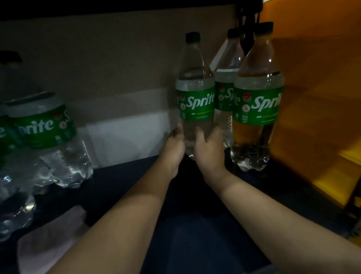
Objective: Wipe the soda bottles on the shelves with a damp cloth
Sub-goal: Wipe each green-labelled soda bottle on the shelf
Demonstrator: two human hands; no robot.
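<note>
Cloth [48, 240] lying left; bottles [258, 101] crowd held bottle [196, 97]

A broad strip of dark blue shelf board [195, 242] lies open down the middle, between the cluster of clear green-labelled Sprite bottles [44, 133] at the left and three upright ones [256, 101] at the right. A pale pink cloth [48, 242] lies at the front left. An orange side panel [325, 88] closes off the right, and a beige back wall [106, 63] stands behind.
</note>
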